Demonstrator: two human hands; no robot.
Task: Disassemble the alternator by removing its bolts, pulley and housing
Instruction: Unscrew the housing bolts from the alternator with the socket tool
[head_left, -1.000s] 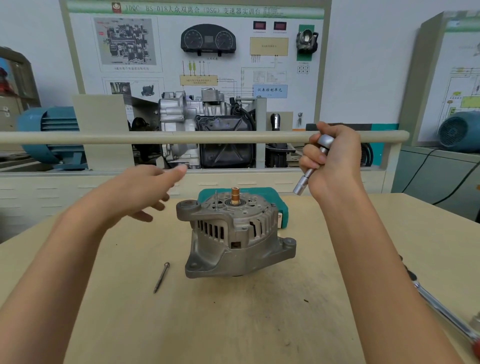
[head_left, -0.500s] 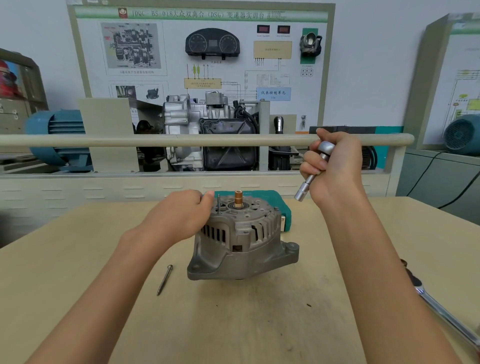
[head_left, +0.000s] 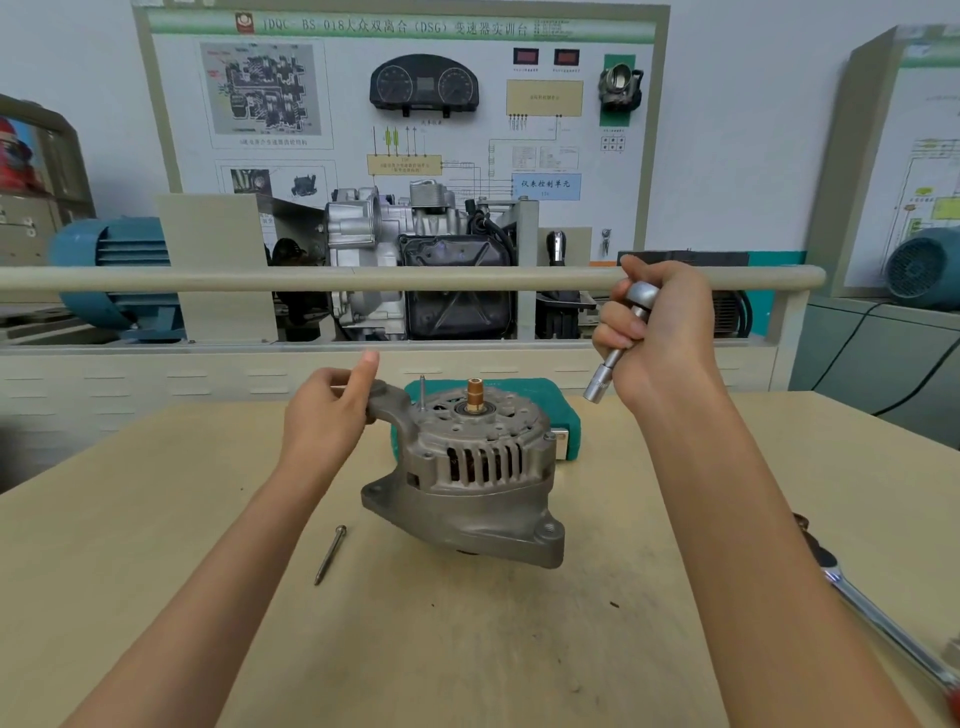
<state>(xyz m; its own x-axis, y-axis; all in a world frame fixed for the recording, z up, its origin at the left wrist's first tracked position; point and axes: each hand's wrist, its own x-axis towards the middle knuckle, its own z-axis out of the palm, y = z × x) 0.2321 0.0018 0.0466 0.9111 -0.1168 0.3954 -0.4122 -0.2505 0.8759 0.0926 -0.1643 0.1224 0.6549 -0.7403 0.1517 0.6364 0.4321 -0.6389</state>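
The grey alternator stands on the wooden table with its copper-coloured shaft pointing up. One thin bolt sticks up from its top, left of the shaft. My left hand grips the alternator's upper-left mounting ear, thumb raised. My right hand is raised to the right of the alternator and grips a small socket driver. Its socket end points down-left, clear of the housing. A loose long bolt lies on the table left of the alternator.
A green tool case lies just behind the alternator. A ratchet wrench lies at the table's right edge under my right forearm. A beige rail and a transmission training stand rise behind the table.
My left hand came in from the left and took hold of the mounting ear. The alternator has turned a little on the table. My right hand stayed raised with the socket driver.
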